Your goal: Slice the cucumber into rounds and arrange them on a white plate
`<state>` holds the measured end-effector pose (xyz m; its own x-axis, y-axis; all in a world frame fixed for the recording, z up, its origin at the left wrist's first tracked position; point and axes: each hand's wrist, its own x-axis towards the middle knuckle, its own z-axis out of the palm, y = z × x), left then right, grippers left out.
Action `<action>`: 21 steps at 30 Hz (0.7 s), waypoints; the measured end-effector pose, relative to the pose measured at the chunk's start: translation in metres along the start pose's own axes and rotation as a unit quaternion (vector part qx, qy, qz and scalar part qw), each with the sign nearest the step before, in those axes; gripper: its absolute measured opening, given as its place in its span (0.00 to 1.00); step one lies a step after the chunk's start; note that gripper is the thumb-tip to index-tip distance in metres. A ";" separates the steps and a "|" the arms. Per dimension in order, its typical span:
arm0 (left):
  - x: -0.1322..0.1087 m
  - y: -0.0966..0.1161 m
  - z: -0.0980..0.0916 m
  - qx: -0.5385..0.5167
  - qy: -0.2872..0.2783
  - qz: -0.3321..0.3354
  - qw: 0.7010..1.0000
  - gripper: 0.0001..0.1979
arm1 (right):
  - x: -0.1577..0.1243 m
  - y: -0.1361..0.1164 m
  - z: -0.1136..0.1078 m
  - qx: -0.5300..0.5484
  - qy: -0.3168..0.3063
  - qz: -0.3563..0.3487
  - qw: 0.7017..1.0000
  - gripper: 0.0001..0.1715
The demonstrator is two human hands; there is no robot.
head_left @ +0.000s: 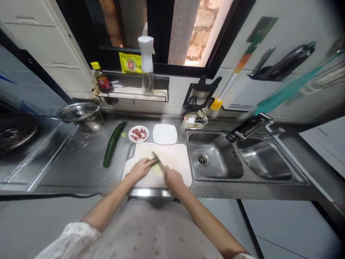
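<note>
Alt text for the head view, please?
On a white cutting board, the right hand holds a knife to a pale green piece steadied by the left hand. A whole cucumber lies left of the board, a sink right.

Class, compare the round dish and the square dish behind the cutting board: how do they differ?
The round dish holds red pieces; the square dish looks bare. The round dish is smaller than the square dish. Both are white and lie flat on the steel counter.

Bare bench (81,165) lies open at 9 o'clock of the cutting board (175,154), past the cucumber (113,144) at 10 o'clock; small dish (138,133) and white plate (165,134) block 12 o'clock; sink (221,147) drops at 3 o'clock.
</note>
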<state>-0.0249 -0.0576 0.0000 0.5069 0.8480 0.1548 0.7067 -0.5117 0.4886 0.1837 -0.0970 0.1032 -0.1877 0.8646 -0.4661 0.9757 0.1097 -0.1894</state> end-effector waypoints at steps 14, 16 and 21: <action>0.001 -0.005 0.004 -0.011 0.021 0.023 0.999 0.21 | -0.003 0.004 0.002 -0.005 -0.033 -0.006 0.999 0.19; 0.002 -0.006 0.005 -0.015 0.023 0.026 0.999 0.21 | 0.001 0.003 0.004 -0.008 -0.027 -0.008 1.000 0.19; 0.002 -0.006 0.004 -0.019 0.018 0.021 0.999 0.22 | 0.013 0.002 0.014 -0.009 0.006 -0.012 1.000 0.19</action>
<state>-0.0265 -0.0528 -0.0058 0.5175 0.8306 0.2057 0.6659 -0.5418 0.5129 0.1819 -0.0924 0.0840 -0.2100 0.8675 -0.4509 0.9728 0.1391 -0.1855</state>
